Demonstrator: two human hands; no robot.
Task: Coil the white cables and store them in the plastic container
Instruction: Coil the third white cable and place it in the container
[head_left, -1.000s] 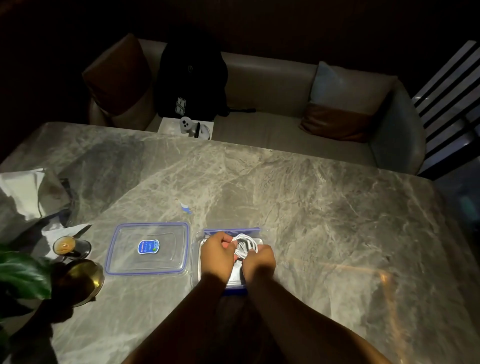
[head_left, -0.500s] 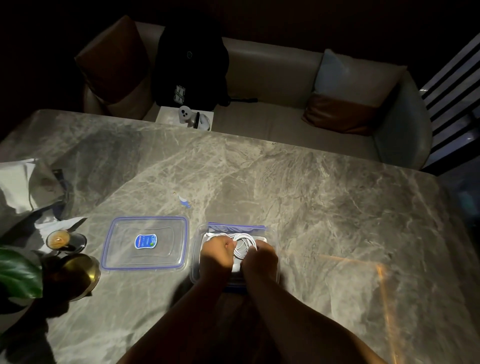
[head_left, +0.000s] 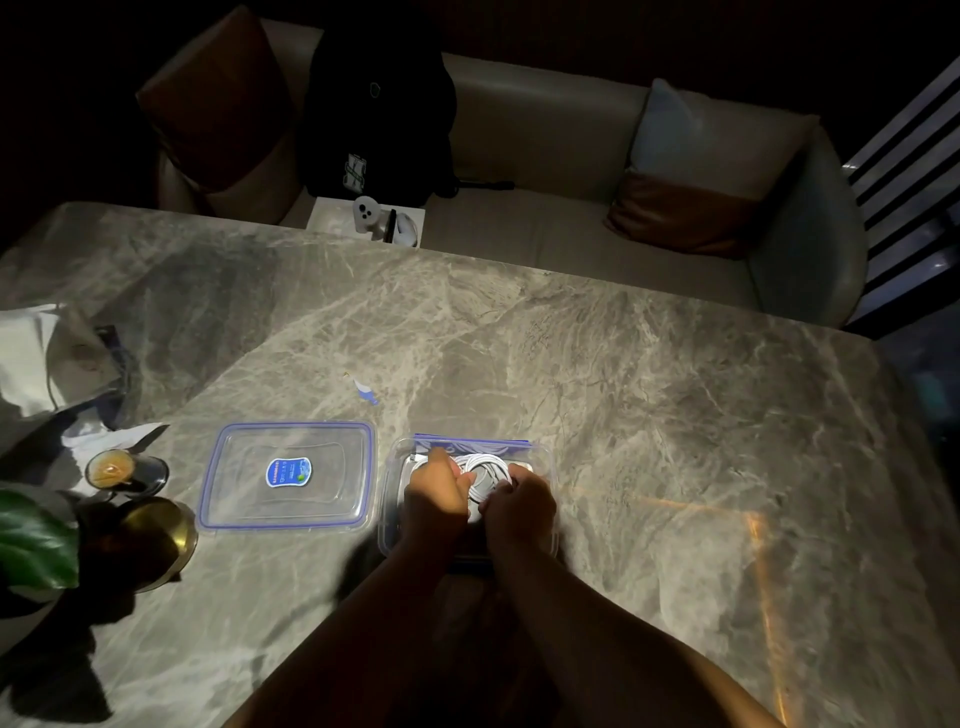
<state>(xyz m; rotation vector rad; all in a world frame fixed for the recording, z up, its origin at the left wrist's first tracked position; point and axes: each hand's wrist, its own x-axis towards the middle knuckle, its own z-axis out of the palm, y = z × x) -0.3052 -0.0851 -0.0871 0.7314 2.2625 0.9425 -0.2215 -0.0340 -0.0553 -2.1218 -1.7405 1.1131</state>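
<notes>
Fingers (head_left: 451, 472) of the left hand (head_left: 434, 493) and right hand (head_left: 519, 506) seem, in this dim light, curled round the white cables (head_left: 485, 465) inside the plastic container (head_left: 546, 460); released carelessly, the coil may spring over the rim

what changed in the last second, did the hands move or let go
Hardly anything. The left hand and right hand still hold the white cables down inside the plastic container; only their fingers shifted slightly. The lid stays beside it on the table.
</notes>
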